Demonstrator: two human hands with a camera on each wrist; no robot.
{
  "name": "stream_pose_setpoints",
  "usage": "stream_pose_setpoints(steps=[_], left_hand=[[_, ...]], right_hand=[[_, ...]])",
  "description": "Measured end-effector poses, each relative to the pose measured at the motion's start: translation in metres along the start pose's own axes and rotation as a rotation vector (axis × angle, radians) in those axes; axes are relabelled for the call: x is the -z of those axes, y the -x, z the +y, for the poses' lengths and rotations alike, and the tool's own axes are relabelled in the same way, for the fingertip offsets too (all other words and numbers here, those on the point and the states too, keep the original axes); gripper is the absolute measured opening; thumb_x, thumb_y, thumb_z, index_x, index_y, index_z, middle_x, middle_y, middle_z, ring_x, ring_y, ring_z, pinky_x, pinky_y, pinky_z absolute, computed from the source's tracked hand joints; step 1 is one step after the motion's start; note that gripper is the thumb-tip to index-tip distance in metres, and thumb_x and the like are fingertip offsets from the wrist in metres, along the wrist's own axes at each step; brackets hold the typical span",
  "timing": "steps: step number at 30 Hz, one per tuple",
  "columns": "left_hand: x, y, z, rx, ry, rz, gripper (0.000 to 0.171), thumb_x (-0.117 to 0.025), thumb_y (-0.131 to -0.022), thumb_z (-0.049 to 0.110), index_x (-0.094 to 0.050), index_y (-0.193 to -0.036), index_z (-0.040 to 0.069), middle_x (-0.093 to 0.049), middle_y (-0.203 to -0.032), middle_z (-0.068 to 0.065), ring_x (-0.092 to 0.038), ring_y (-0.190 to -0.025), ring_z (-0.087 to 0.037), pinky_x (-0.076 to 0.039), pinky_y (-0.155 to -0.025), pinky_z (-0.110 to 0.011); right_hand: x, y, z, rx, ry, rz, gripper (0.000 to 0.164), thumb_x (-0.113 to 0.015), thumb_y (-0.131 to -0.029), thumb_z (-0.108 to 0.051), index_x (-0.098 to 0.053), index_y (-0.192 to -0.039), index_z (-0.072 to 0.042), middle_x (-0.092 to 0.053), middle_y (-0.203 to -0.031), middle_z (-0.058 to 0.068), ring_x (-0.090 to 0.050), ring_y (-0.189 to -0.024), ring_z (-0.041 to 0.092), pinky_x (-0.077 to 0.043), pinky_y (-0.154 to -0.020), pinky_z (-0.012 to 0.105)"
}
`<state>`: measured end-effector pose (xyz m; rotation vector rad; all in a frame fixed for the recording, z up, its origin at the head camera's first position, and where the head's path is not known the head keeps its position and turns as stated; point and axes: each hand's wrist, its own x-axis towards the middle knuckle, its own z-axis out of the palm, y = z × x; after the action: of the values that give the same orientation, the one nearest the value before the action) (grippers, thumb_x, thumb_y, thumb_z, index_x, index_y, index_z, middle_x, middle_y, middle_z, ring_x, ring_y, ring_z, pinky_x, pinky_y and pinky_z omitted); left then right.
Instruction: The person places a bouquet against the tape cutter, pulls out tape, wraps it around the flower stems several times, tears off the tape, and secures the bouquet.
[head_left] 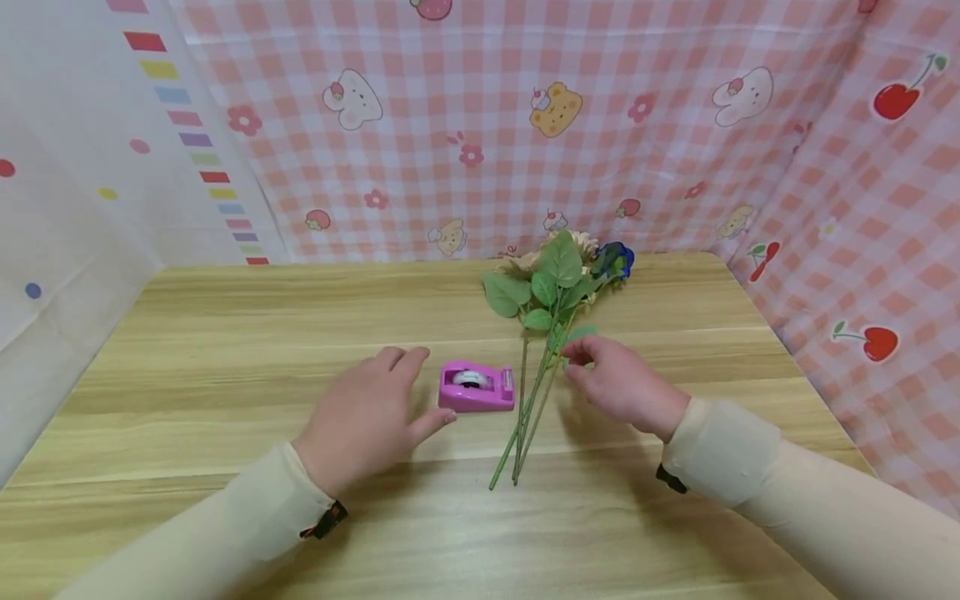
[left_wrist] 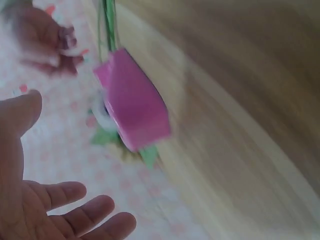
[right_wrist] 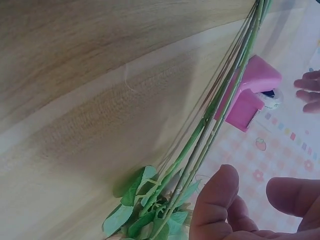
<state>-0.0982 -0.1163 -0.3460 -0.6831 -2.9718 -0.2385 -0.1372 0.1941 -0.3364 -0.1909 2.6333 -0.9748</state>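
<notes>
A pink tape dispenser point(head_left: 474, 402) with a white roll of tape point(head_left: 471, 379) in it stands on the table. Beside it on the left, my left hand point(head_left: 367, 412) has its thumb and fingers spread, the thumb tip right at the dispenser's front corner. Several long flower stems point(head_left: 537, 392) lie just right of the dispenser, with green leaves point(head_left: 561, 260), a blue flower point(head_left: 615, 261) and pale flowers at the far end. My right hand point(head_left: 618, 379) is close to the stems on their right, fingers loosely bent. In the right wrist view a gap shows between thumb and fingers point(right_wrist: 215, 200), with nothing in it.
The wood-grain table point(head_left: 247, 358) carries the dispenser and flowers. A pink checked cloth point(head_left: 465, 100) hangs behind it, the flower heads lying near its foot. More patterned cloth point(head_left: 885, 250) hangs at the right, and a white dotted cloth point(head_left: 75, 217) at the left.
</notes>
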Motion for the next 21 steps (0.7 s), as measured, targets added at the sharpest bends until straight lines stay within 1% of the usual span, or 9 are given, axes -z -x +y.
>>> stream_pose_setpoints(steps=[2,3,4,6,11,14,17,19,21], left_hand=[[0.000,0.002,0.010,-0.034,-0.012,0.016,0.085,-0.066,-0.093,0.068,-0.058,-0.144,0.000,-0.070,-0.132,-0.018,-0.070,-0.117,-0.032,-0.061,-0.096,-0.048],[0.000,0.003,0.014,-0.043,-0.012,0.012,0.085,-0.067,-0.093,0.068,-0.059,-0.144,0.001,-0.070,-0.128,-0.016,-0.070,-0.114,-0.030,-0.061,-0.094,-0.047],[-0.001,0.003,0.018,-0.046,-0.007,0.002,0.086,-0.067,-0.092,0.069,-0.058,-0.145,0.002,-0.070,-0.127,-0.014,-0.070,-0.113,-0.029,-0.061,-0.094,-0.046],[-0.002,0.003,0.023,-0.039,0.012,-0.024,0.087,-0.067,-0.092,0.069,-0.056,-0.147,0.003,-0.070,-0.124,-0.012,-0.069,-0.110,-0.027,-0.060,-0.095,-0.046],[-0.008,0.001,0.026,-0.026,0.034,-0.039,0.090,-0.069,-0.090,0.070,-0.052,-0.151,0.006,-0.068,-0.122,-0.011,-0.068,-0.110,-0.028,-0.058,-0.096,-0.047],[-0.011,0.000,0.026,-0.028,0.030,-0.037,0.090,-0.069,-0.090,0.070,-0.052,-0.150,0.006,-0.067,-0.124,-0.012,-0.068,-0.111,-0.029,-0.058,-0.096,-0.048],[-0.013,-0.001,0.025,-0.030,0.030,-0.038,0.092,-0.069,-0.089,0.071,-0.051,-0.151,0.005,-0.067,-0.127,-0.013,-0.068,-0.112,-0.030,-0.058,-0.097,-0.049],[-0.015,-0.001,0.025,-0.028,0.034,-0.036,0.092,-0.069,-0.089,0.071,-0.050,-0.151,0.005,-0.067,-0.126,-0.013,-0.069,-0.111,-0.030,-0.058,-0.096,-0.049],[-0.016,-0.002,0.025,-0.025,0.037,-0.034,0.093,-0.070,-0.089,0.071,-0.050,-0.151,0.005,-0.066,-0.127,-0.014,-0.069,-0.112,-0.030,-0.058,-0.096,-0.049]], right_hand=[[0.000,0.000,0.000,0.008,0.005,0.005,0.039,-0.054,-0.108,-0.015,-0.056,-0.142,0.004,-0.061,-0.142,0.025,-0.061,-0.127,0.039,-0.052,-0.107,0.053],[0.000,-0.001,0.000,0.011,0.013,0.010,0.039,-0.054,-0.108,-0.016,-0.056,-0.142,0.004,-0.061,-0.142,0.024,-0.059,-0.131,0.040,-0.050,-0.110,0.055],[0.000,-0.001,0.001,0.016,0.015,0.013,0.039,-0.054,-0.108,-0.016,-0.056,-0.142,0.004,-0.061,-0.142,0.025,-0.057,-0.134,0.041,-0.047,-0.113,0.057],[-0.001,-0.002,0.000,0.017,0.021,0.014,0.039,-0.053,-0.108,-0.017,-0.056,-0.142,0.003,-0.062,-0.142,0.024,-0.057,-0.135,0.042,-0.046,-0.115,0.058],[-0.001,-0.004,-0.003,0.030,0.066,0.004,0.040,-0.055,-0.108,-0.021,-0.058,-0.144,-0.004,-0.063,-0.142,0.019,-0.060,-0.133,0.040,-0.049,-0.111,0.057],[-0.004,-0.006,-0.005,0.050,0.071,-0.022,0.042,-0.058,-0.108,-0.023,-0.058,-0.146,-0.006,-0.063,-0.143,0.018,-0.061,-0.131,0.038,-0.051,-0.110,0.055],[-0.008,-0.009,-0.008,0.086,0.069,-0.054,0.044,-0.061,-0.107,-0.024,-0.058,-0.147,-0.007,-0.063,-0.143,0.018,-0.062,-0.131,0.037,-0.051,-0.111,0.054],[-0.010,-0.011,-0.010,0.101,0.064,-0.075,0.045,-0.063,-0.106,-0.024,-0.059,-0.147,-0.008,-0.065,-0.142,0.017,-0.064,-0.127,0.035,-0.054,-0.106,0.052],[-0.012,-0.014,-0.012,0.114,0.069,-0.088,0.045,-0.064,-0.105,-0.024,-0.059,-0.147,-0.009,-0.067,-0.139,0.016,-0.067,-0.121,0.031,-0.058,-0.099,0.046]])
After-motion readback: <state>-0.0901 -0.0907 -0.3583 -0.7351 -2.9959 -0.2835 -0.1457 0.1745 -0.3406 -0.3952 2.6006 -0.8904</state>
